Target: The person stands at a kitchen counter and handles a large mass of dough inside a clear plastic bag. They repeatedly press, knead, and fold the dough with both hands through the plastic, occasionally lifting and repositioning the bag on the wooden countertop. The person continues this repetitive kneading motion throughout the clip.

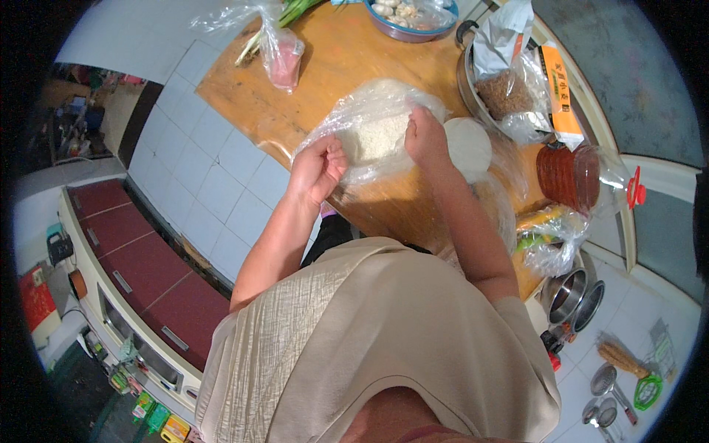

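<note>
My left hand (320, 167) pinches the near left edge of a clear plastic bag (382, 94) with its fingers curled in. On the other side my right hand (426, 135) grips the bag's right edge. Between the two hands, pale white grains (381, 137), perhaps rice, lie inside the spread bag on the wooden table (343, 44). A round white lid or disc (472, 145) sits just right of my right hand, next to more crumpled clear plastic (507, 160).
At the back are a pink item in a clear bag (285, 61), spring onions (296, 11) and a blue-rimmed basin (410, 34) with garlic. To the right stand a metal pan (471, 83) holding packages, a large bottle of reddish-brown liquid (568, 177) and a bagged yellow-green item (540, 232).
</note>
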{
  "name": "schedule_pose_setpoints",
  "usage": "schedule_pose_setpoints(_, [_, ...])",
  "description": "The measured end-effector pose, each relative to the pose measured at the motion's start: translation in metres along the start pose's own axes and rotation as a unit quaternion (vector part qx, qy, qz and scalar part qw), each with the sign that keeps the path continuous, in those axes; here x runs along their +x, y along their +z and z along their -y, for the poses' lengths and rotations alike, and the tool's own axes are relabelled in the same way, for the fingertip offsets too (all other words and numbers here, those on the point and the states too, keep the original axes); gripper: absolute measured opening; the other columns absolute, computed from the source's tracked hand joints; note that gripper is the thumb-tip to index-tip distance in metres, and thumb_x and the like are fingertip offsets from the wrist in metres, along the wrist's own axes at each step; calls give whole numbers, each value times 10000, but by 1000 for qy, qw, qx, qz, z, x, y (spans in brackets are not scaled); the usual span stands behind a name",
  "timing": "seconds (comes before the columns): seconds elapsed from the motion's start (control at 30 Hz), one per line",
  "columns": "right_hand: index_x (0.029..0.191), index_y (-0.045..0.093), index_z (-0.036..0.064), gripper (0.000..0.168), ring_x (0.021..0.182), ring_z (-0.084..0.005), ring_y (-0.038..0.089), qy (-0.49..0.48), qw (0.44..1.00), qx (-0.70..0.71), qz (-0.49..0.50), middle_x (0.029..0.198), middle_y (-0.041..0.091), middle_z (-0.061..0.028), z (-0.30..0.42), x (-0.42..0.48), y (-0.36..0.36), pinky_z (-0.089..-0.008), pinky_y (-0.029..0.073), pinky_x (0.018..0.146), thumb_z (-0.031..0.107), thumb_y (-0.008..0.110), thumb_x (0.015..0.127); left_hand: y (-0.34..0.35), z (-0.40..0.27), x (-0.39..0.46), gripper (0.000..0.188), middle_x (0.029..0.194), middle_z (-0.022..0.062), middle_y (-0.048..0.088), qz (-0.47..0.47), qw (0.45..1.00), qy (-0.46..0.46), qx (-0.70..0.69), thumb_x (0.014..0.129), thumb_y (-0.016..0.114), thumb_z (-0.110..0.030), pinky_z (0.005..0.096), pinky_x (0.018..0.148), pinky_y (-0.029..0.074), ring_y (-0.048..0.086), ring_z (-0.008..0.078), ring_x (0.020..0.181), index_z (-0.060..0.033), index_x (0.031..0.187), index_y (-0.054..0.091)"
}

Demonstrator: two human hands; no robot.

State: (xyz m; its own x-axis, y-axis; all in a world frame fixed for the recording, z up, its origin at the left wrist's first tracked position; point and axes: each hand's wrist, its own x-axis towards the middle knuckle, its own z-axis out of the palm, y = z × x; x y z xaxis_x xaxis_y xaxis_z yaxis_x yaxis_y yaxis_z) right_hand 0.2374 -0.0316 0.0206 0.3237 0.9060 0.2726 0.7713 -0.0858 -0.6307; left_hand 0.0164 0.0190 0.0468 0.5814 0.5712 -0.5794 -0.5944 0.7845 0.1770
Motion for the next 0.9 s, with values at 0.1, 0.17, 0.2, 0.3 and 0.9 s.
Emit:
schedule_pose_setpoints(0.1, [1081, 579, -3, 383, 892, -382, 578, -37, 998, -20, 49, 964, 609, -208, -11, 9, 0, -419, 473, 784, -53, 459, 721, 10, -5, 8, 142, 690, 9, 420, 23, 999, 26, 14, 917, 407, -26, 186, 499, 378, 394, 78, 567, -21, 1044, 470])
schedule_pose_setpoints(0.17, [1089, 579, -1, 410, 953, -373, 565, -58, 993, -16, 97, 1037, 595, -212, -7, 15, 8, -411, 455, 841, -64, 463, 701, 20, -9, 14, 176, 692, 9, 418, 16, 999, 34, 32, 919, 400, -25, 186, 500, 378, 395, 77, 568, -18, 1083, 464])
schedule_pose_setpoints(0.2, [1093, 578, 0, 424, 984, -369, 558, -69, 990, -13, 123, 1074, 589, -214, -2, 18, 15, -407, 446, 869, -69, 465, 691, 23, -11, 16, 201, 693, 8, 417, 19, 998, 42, 37, 919, 398, -24, 185, 501, 377, 394, 77, 568, -18, 1112, 453])
schedule_pose_setpoints(0.3, [1097, 599, 31, 440, 1094, -324, 521, -89, 983, -8, 158, 1127, 584, -175, 6, 30, 39, -402, 392, 960, -50, 481, 680, 30, -19, 23, 273, 693, 5, 413, 33, 997, 58, 49, 919, 395, -22, 183, 505, 373, 390, 76, 568, -18, 1191, 422])
schedule_pose_setpoints(0.9, [1048, 591, 5, 363, 987, -369, 568, 33, 946, -129, 297, 1008, 603, -233, -31, 35, -10, -411, 448, 865, 4, 504, 695, 37, -18, 19, 293, 685, 8, 396, 42, 994, 72, 70, 883, 405, 13, 192, 497, 342, 373, 82, 566, -20, 1173, 422])
